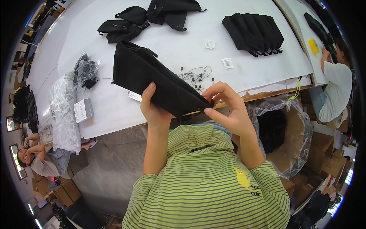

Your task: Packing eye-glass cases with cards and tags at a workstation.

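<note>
Right hand (231, 110): thumb and forefinger pinched at the narrow end of a matte black fabric pouch (146, 76). Left hand (157, 110): clamped on its side. The pouch, elongated, slants above the smooth white table's (110, 124) near edge. Beyond lie thin tangled cords (196, 75), then overlapping soft black pouches (251, 32); leftward, crinkled plastic (63, 110).

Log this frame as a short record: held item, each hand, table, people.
Held item: black fabric pouch
Left hand: holds the pouch's near side
Right hand: thumb and index finger at the pouch's right end
Table: black strings beyond the pouch; overlapping black pouches far right; loose black items far left
People: one at left, one at right
</note>
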The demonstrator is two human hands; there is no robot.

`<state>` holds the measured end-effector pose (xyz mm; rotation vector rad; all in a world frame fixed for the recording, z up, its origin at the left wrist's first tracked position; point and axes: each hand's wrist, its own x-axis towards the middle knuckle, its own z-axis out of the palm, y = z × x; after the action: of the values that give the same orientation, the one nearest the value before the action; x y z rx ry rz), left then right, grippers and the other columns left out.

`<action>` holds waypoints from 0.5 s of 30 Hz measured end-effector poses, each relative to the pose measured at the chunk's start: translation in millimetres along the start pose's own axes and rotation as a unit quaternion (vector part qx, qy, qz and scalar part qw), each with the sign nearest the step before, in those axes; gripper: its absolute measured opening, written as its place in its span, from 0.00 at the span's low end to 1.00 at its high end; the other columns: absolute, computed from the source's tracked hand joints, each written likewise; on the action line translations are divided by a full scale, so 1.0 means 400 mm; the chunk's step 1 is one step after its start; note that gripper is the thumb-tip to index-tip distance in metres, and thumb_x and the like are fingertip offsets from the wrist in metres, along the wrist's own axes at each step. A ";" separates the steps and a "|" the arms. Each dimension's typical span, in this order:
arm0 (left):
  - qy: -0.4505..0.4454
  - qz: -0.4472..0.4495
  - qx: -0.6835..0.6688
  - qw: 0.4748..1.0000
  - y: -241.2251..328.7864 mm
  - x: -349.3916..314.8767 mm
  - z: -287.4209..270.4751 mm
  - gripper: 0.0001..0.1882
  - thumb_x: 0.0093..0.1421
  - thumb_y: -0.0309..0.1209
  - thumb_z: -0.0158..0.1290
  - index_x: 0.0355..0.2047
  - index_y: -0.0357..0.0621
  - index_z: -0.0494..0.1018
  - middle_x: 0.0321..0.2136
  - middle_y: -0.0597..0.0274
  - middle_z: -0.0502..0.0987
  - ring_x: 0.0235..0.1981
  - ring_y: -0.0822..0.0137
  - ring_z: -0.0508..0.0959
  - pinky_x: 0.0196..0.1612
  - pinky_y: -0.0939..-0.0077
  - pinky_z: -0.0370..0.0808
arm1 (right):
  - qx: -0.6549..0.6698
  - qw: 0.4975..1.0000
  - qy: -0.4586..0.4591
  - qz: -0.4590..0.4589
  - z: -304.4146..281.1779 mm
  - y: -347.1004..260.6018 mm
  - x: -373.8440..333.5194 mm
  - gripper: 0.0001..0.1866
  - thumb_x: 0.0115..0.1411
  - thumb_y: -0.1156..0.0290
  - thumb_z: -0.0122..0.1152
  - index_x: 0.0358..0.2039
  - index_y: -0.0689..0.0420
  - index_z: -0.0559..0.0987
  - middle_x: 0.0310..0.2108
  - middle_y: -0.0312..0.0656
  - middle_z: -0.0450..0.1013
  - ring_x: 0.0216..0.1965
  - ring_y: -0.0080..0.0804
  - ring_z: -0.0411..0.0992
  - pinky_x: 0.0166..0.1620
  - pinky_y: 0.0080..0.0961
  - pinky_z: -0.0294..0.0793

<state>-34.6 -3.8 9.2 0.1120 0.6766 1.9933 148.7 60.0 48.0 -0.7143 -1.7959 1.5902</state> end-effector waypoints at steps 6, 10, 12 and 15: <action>0.024 -0.025 -0.018 0.999 0.000 0.003 -0.005 0.17 0.57 0.39 0.50 0.42 0.39 0.71 0.35 0.55 0.77 0.35 0.62 0.78 0.40 0.69 0.77 | -0.001 0.996 -0.017 -0.089 -0.045 0.016 0.007 0.16 0.52 0.73 0.60 0.43 0.58 0.75 0.39 0.37 0.74 0.41 0.24 0.71 0.41 0.21 0.67; -0.026 -0.091 0.036 0.995 -0.015 -0.016 0.007 0.20 0.54 0.34 0.50 0.45 0.36 0.69 0.34 0.52 0.76 0.35 0.61 0.79 0.40 0.69 0.79 | 0.031 0.998 -0.045 0.013 -0.034 0.001 0.054 0.17 0.61 0.68 0.51 0.47 0.64 0.75 0.42 0.43 0.75 0.45 0.29 0.70 0.49 0.27 0.64; -0.056 -0.107 0.071 0.990 -0.024 -0.024 0.027 0.22 0.53 0.32 0.50 0.47 0.34 0.67 0.35 0.51 0.75 0.35 0.61 0.79 0.40 0.69 0.79 | 0.105 0.994 -0.012 -0.020 -0.005 0.007 0.084 0.17 0.63 0.65 0.54 0.48 0.61 0.76 0.38 0.39 0.76 0.41 0.24 0.71 0.43 0.21 0.69; -0.083 -0.123 0.162 0.976 -0.035 -0.031 0.034 0.32 0.48 0.29 0.52 0.54 0.32 0.58 0.38 0.51 0.74 0.36 0.60 0.79 0.39 0.70 0.81 | 0.098 0.994 0.038 -0.038 0.018 -0.005 0.115 0.20 0.62 0.62 0.56 0.50 0.61 0.75 0.36 0.39 0.77 0.39 0.23 0.72 0.43 0.20 0.70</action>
<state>-12.6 -3.8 16.0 0.3687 0.8583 1.6054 113.1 89.3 54.0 -0.5996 -1.5686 1.6383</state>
